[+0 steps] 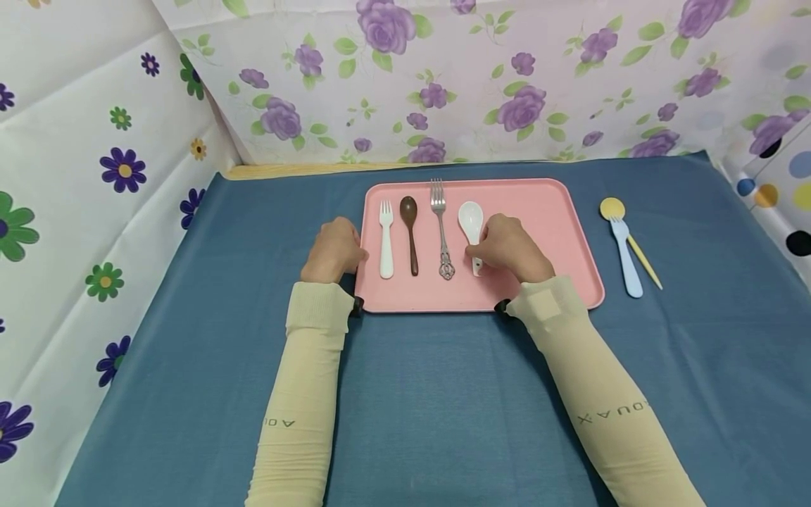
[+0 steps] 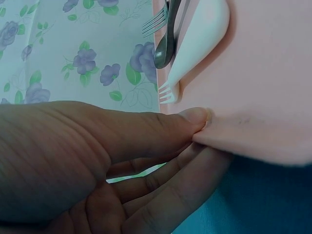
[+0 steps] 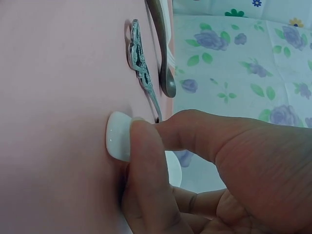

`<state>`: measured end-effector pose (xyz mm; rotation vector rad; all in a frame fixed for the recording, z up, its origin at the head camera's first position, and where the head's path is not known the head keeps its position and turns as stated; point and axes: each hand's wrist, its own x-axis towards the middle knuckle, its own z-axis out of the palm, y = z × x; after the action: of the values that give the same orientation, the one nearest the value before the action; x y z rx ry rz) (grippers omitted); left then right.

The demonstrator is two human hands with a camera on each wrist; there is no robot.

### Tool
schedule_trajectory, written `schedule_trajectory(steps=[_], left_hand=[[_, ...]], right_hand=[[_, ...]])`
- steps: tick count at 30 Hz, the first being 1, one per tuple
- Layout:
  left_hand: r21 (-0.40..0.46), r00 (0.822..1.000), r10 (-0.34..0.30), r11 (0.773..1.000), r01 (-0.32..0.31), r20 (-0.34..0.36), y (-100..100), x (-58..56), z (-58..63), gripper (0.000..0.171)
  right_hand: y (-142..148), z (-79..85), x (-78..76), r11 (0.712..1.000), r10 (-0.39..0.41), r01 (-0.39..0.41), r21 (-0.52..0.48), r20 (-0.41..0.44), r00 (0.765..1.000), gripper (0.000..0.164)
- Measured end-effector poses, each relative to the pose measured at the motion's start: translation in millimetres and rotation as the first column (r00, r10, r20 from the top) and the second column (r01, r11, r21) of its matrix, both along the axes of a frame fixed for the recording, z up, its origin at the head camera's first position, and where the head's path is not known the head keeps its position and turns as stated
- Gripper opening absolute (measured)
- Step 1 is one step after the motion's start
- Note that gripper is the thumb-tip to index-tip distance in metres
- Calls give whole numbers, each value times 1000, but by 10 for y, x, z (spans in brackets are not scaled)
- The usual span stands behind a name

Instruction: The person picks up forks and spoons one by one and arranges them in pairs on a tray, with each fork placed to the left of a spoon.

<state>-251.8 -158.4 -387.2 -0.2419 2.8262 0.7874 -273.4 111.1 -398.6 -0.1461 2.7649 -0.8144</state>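
A pink tray [image 1: 532, 204] lies on the blue cloth, bearing a row of cutlery. My left hand [image 1: 334, 251] pinches the tray's left edge, thumb on top and fingers underneath, as the left wrist view shows. With thumb and forefinger my right hand [image 1: 512, 250] pinches the handle of a white spoon [image 1: 471, 220], rightmost in the row. To its left lie an ornate silver fork [image 1: 443, 236], a dark brown spoon [image 1: 412, 232] and a white fork [image 1: 386, 243]. In the right wrist view the fingers hide the middle of the white spoon.
Right of the tray, a light blue fork [image 1: 626, 260] lies across a yellow spoon [image 1: 646, 262] on the blue cloth [image 1: 418, 408]. Flowered sheets [image 1: 469, 70] hang behind the table and at its left side.
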Motion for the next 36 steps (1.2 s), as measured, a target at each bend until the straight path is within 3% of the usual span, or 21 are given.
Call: schedule_trajectory(steps=[28, 36], left_hand=[[-15, 1000, -3, 1000, 3, 6, 6, 2, 2, 17], [-18, 1000, 6, 1000, -6, 8, 9, -4, 2, 16]], right_hand=[[2, -18, 13, 1000, 11, -11, 26, -24, 1000, 22], [18, 35, 39, 999, -9, 9, 50, -6, 1000, 38]])
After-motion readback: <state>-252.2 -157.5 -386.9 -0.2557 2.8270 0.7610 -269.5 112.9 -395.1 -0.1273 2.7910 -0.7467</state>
